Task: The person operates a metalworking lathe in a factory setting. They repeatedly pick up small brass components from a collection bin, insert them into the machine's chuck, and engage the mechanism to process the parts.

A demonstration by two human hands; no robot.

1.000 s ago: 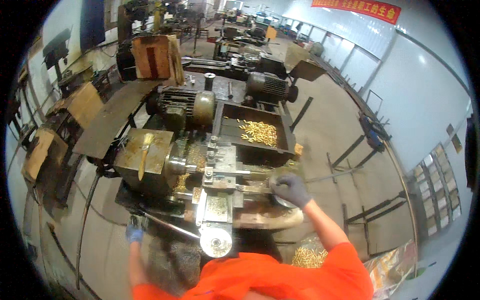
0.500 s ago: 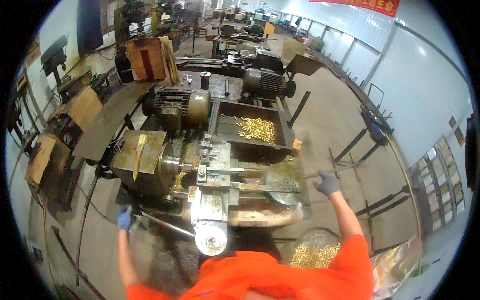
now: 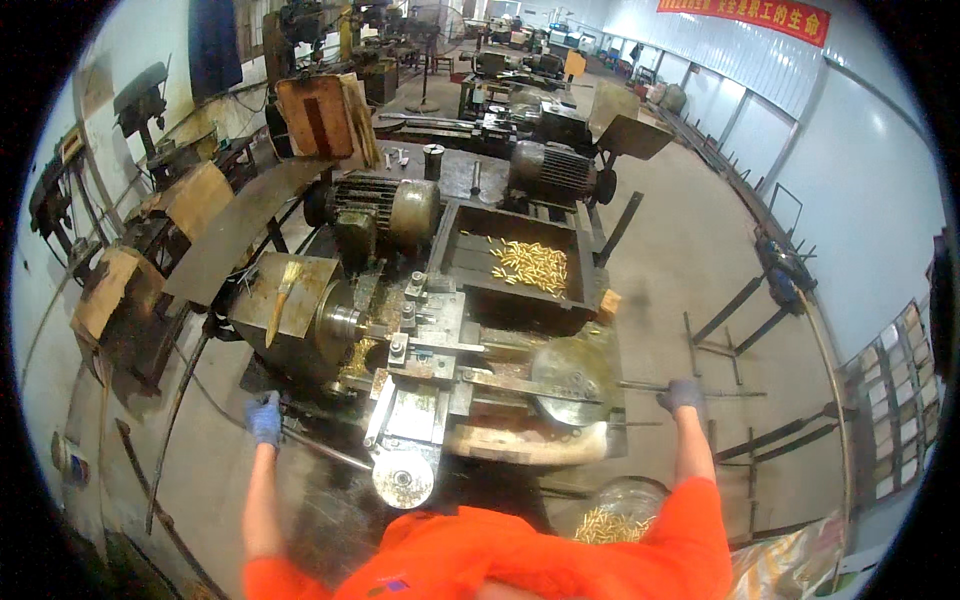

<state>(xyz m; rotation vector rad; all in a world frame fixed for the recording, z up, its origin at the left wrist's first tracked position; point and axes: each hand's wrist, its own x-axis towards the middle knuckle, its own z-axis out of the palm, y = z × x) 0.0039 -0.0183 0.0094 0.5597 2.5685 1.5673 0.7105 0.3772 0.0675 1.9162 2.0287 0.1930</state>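
Observation:
I stand at a small metal lathe. My left hand (image 3: 264,418), in a blue glove, is closed round the outer end of a long metal lever (image 3: 335,449). That lever runs to a round hub (image 3: 402,479) at the front of the slide (image 3: 415,405). On the right, my right hand (image 3: 682,394) in a grey glove is closed on a thin rod (image 3: 638,385) beside a round metal disc (image 3: 572,378). Tool holders (image 3: 398,348) stand on the slide near the chuck (image 3: 343,325). A brush (image 3: 283,303) lies on the headstock cover (image 3: 312,275).
Behind the slide, a dark metal tray (image 3: 450,262) holds many small brass pieces (image 3: 530,266). More brass pieces (image 3: 610,526) lie in a round container (image 3: 640,490) near my right elbow. Electric motors (image 3: 400,207) and a sheet-metal guard (image 3: 230,235) stand around the machine. Metal racks (image 3: 745,345) are at right.
The slide and hub have shifted left toward the chuck, with my left hand on the lever. My right hand and the rod have swung nearer to me. The whole view has tilted slightly.

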